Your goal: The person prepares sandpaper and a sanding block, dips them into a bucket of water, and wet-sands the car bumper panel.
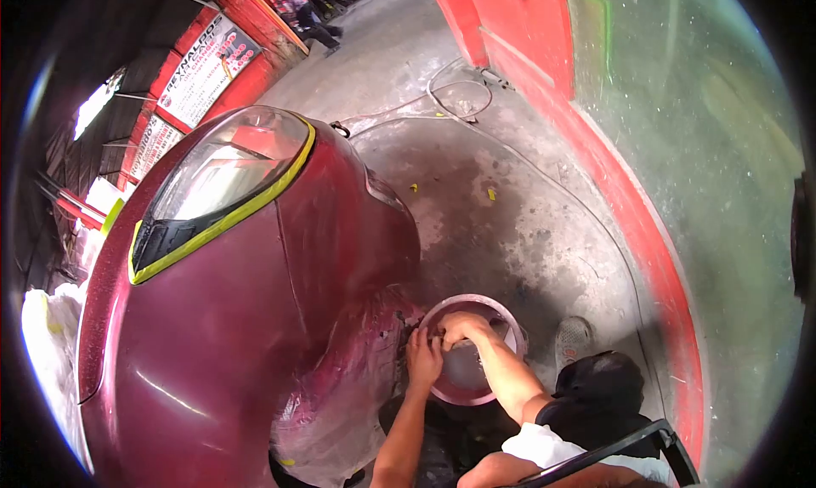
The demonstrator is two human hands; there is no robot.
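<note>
A round pinkish bucket (473,399) with cloudy liquid in it stands on the floor, close to the car's lower side. Over its left rim is my left hand (423,358), fingers bent and closed near the edge. My right hand (461,325) reaches over the bucket's far left part, its fingers curled together and almost touching the left hand. What the fingers hold, if anything, is hidden. Just left of my hands is the dark red car (229,343), with crumpled, paint-stained plastic sheeting (336,411) over its lower part.
Yellow-green masking tape (229,224) edges the car's window (225,178). A hose or cable (544,173) runs over the concrete floor. On the right stands a red-framed wall (633,207). My shoe (574,339) is beside the bucket. Another person (297,12) is far back.
</note>
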